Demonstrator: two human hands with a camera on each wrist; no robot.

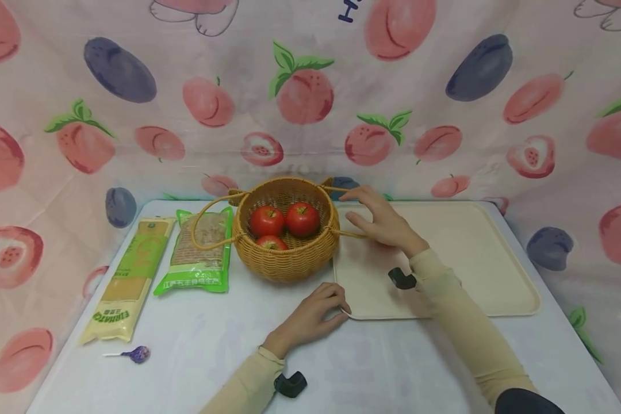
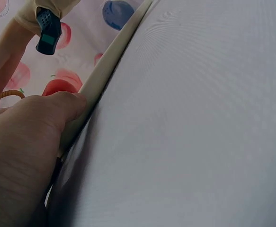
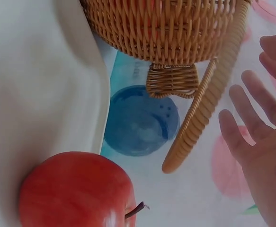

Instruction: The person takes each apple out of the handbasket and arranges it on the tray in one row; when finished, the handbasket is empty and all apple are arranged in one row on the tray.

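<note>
A round wicker basket (image 1: 284, 264) holds red apples (image 1: 302, 219), and its two loop handles hang out to the sides. My right hand (image 1: 383, 221) hovers by the right handle (image 3: 199, 113), fingers spread and apart from it in the right wrist view. Another red apple (image 3: 76, 191) lies on the cream tray (image 1: 476, 259) beneath that hand; the hand hides it in the head view. My left hand (image 1: 313, 313) grips the tray's near left corner, with the thumb (image 2: 71, 105) against the rim in the left wrist view.
Left of the basket lie a green-edged bag of brownish food (image 1: 199, 250) and a long yellow-green noodle pack (image 1: 129, 276). A purple-wrapped lollipop (image 1: 137, 354) rests near the table's left edge. A fruit-print cloth (image 1: 300, 149) hangs behind the white table (image 1: 196, 345).
</note>
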